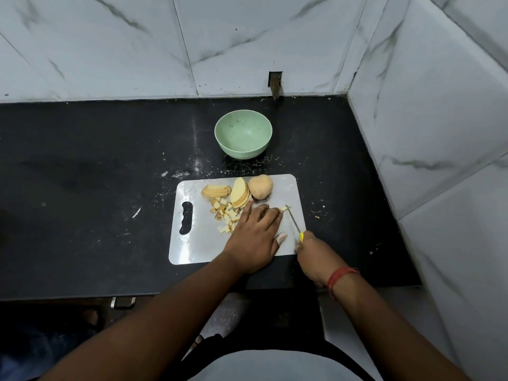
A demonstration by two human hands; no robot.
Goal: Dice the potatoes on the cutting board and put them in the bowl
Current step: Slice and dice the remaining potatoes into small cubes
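Left hand (254, 232) is flat on the board (198, 248), fingers stretched out and pressing down on potato strips (283, 208) at the board's three o'clock side; only the pale ends of the strips peek out past the fingertips. Right hand (310, 253) is curled tight round the yellow handle of the knife (293, 220), down at the board's four o'clock corner, and the thin blade runs up toward eleven o'clock, its tip right at those strip ends. Just left of the pressing hand sits a heap of dice (225, 214), mid-board. Toward twelve o'clock, two fans of slices (228, 191) lie side by side, and a whole potato (260, 186) touches the right-hand fan. The green bowl (243, 134) stands on the black counter (82, 174) at twelve o'clock from the board, apart from it. A red thread (341, 276) circles the right wrist.
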